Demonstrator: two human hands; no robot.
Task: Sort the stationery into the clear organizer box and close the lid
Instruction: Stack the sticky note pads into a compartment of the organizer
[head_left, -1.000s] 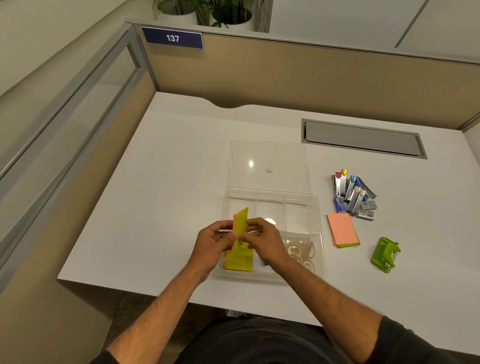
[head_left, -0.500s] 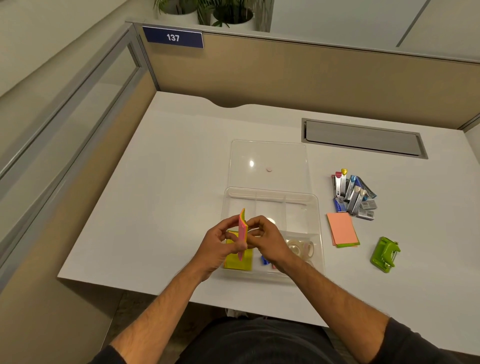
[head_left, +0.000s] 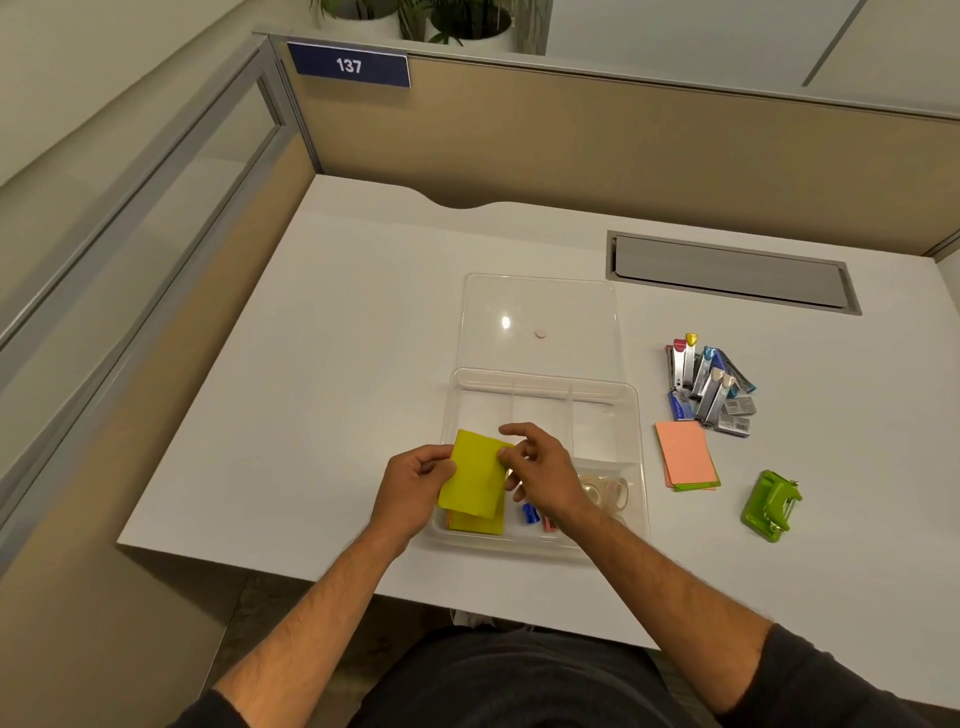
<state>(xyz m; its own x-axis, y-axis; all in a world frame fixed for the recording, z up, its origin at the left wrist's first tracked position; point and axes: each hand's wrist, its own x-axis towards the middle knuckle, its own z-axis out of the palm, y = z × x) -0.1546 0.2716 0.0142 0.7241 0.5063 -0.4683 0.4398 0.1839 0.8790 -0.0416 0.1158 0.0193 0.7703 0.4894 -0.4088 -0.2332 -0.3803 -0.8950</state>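
Both hands' fingers (head_left: 506, 453) pinch yellow pad (head_left: 475, 473) over organizer box (head_left: 636, 457).

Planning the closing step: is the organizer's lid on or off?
Off. The clear lid lies flat on the desk behind the open organizer box.

- The scene is lit evenly and fairly brightly from overhead, with a warm, slightly yellowish cast.
- A small bright glare spot is seen on the clear lid (head_left: 540, 322), thrown by a ceiling light.
- Only soft, faint shadows are cast on the white table (head_left: 311, 364).
- Wide-angle distortion is noticed at the edges, where the partition lines are bowed.
- The centre is rendered reasonably sharp; fine detail is softened by compression.
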